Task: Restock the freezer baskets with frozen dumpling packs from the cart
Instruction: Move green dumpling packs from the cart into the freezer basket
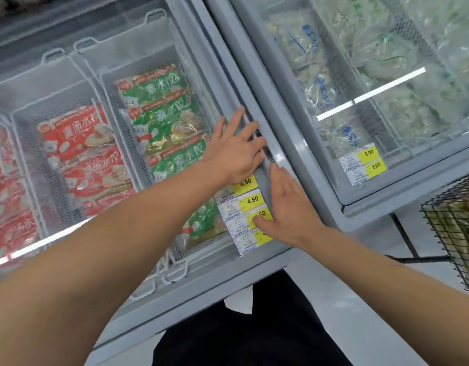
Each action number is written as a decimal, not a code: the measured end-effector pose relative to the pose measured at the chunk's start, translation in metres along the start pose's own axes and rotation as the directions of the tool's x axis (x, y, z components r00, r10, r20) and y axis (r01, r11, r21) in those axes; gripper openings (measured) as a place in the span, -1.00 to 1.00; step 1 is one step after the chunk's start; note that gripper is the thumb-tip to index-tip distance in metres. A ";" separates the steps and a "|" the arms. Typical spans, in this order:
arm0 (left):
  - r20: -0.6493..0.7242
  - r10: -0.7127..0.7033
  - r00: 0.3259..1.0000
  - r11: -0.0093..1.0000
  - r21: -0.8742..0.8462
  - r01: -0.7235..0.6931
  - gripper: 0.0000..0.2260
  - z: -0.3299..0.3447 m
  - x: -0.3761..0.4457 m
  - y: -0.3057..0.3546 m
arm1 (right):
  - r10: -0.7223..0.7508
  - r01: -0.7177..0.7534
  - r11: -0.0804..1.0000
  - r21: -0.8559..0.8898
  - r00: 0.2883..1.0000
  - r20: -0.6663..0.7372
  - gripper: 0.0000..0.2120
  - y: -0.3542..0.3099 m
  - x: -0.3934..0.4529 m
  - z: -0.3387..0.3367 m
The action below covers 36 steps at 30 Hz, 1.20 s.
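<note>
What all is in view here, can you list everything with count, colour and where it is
Green dumpling packs: at least four, green, basket next to the left hand.
Red dumpling packs: several, red, baskets on the left.
Wire baskets: several, white, inside the left freezer.
Pale bags: many, whitish with blue or green print, right freezer under glass.
Price tags: six, yellow and white, four by the hands, two on the right freezer.
Freezer frame: grey, between the two freezers.
Cart: one, black wire, right edge.
Left hand: fingers straight, on the lid edge.
Right hand: flat, on the frame.
</note>
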<state>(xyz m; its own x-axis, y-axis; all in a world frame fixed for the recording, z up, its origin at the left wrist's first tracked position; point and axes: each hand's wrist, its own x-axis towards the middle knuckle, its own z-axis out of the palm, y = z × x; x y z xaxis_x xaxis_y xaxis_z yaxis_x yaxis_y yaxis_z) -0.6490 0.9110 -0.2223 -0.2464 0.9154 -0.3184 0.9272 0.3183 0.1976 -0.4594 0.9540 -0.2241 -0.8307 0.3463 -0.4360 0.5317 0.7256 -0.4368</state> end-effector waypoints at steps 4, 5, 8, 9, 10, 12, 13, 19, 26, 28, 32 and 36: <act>0.000 0.037 0.999 0.999 -0.009 -0.037 -0.61 0.003 -0.025 -0.022 | 0.026 -0.026 0.999 -0.024 0.999 -0.030 0.01 -0.023 -0.007 0.023; 0.005 0.046 0.999 0.999 -0.015 -0.046 -0.61 0.003 -0.036 -0.031 | 0.020 -0.021 0.999 -0.034 0.999 -0.032 -0.01 -0.034 -0.011 0.031; 0.020 0.054 0.998 0.998 -0.026 -0.054 -0.60 0.003 -0.063 -0.056 | 0.015 -0.019 0.996 -0.084 0.998 -0.054 -0.05 -0.059 -0.021 0.052; 0.027 0.056 0.998 0.998 -0.028 -0.055 -0.60 0.003 -0.076 -0.066 | 0.014 -0.019 0.995 -0.096 0.998 -0.055 -0.06 -0.071 -0.024 0.062; 0.038 0.056 0.998 0.998 -0.032 -0.054 -0.59 0.004 -0.084 -0.072 | 0.018 -0.023 0.994 -0.105 0.999 -0.045 -0.07 -0.078 -0.027 0.069; 0.067 0.040 0.997 0.999 -0.038 -0.038 -0.57 0.007 -0.106 -0.085 | 0.009 -0.012 0.990 -0.142 1.000 -0.022 -0.09 -0.096 -0.033 0.085; 0.073 0.029 0.997 0.999 -0.033 -0.027 -0.55 0.009 -0.117 -0.091 | -0.009 0.004 0.986 -0.169 1.000 -0.028 -0.11 -0.105 -0.036 0.093; 0.094 -0.036 0.995 0.999 0.021 0.034 -0.54 0.016 -0.170 -0.117 | -0.057 0.058 0.988 -0.146 0.998 0.016 -0.18 -0.148 -0.052 0.123; 0.058 -0.076 0.995 0.989 0.131 0.068 -0.50 0.037 -0.220 -0.104 | 0.050 -0.034 0.978 0.205 0.996 -0.072 -0.27 -0.179 -0.072 0.145; 0.063 -0.069 0.996 0.988 0.141 0.059 -0.50 0.037 -0.222 -0.103 | 0.035 -0.024 0.983 0.181 0.998 -0.055 -0.19 -0.185 -0.075 0.152; 0.103 -0.049 0.993 0.990 0.137 0.035 -0.48 0.036 -0.228 -0.102 | 0.057 -0.054 0.987 0.154 0.998 -0.018 -0.07 -0.196 -0.081 0.164; 0.079 -0.020 0.997 0.992 0.122 0.010 -0.47 0.036 -0.233 -0.106 | 0.120 -0.116 0.989 0.094 0.992 -0.029 0.00 -0.206 -0.080 0.174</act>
<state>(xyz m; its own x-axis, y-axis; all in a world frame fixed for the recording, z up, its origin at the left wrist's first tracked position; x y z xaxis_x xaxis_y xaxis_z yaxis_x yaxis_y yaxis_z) -0.6799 0.6552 -0.2023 -0.2419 0.8864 -0.3947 0.9521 0.2952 0.0794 -0.4735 0.6736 -0.2365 -0.7657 0.4479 -0.4617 0.6379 0.6210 -0.4554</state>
